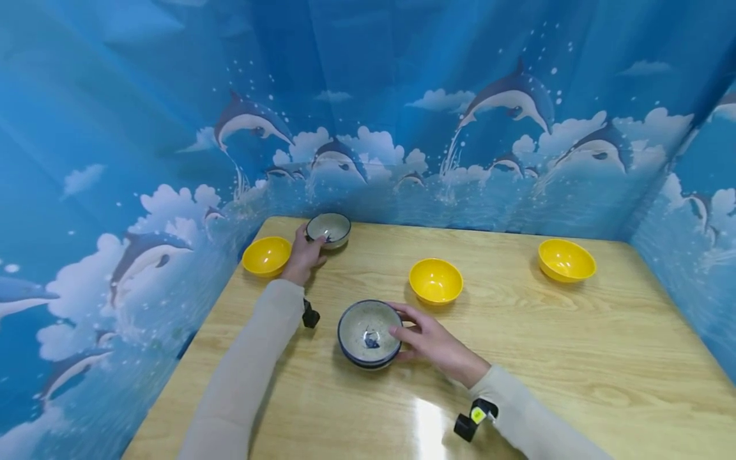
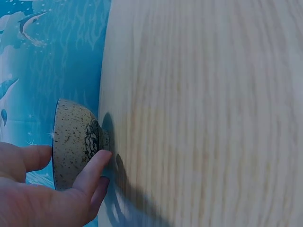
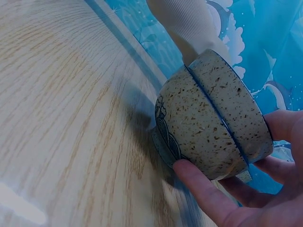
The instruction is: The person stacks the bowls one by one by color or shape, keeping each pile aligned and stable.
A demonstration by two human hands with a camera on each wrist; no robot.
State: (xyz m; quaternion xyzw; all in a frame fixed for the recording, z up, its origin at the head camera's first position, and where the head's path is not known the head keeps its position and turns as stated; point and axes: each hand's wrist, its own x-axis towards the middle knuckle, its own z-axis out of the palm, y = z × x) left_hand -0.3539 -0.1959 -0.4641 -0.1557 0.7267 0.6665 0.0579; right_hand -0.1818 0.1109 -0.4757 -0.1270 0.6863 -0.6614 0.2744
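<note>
Now in grip: speckled bowl [image 1: 331,227] in left hand [image 1: 304,257], bowl stack [image 1: 368,333] in right hand [image 1: 434,345]; yellow wrist label [image 1: 477,415] illegible.

The head view looks forward and down; close wrist views share its table [image 1: 552,345].

Has the sleeved left arm [image 1: 241,377] stretched up from the bottom left of the head view. Holds the left hand [image 1: 301,255] left of centre, gripping with bent digits. Extends the sleeved right arm [image 1: 535,421] in from the bottom right. Holds the right hand [image 1: 428,344] lower, just right of centre, gripping likewise.
</note>
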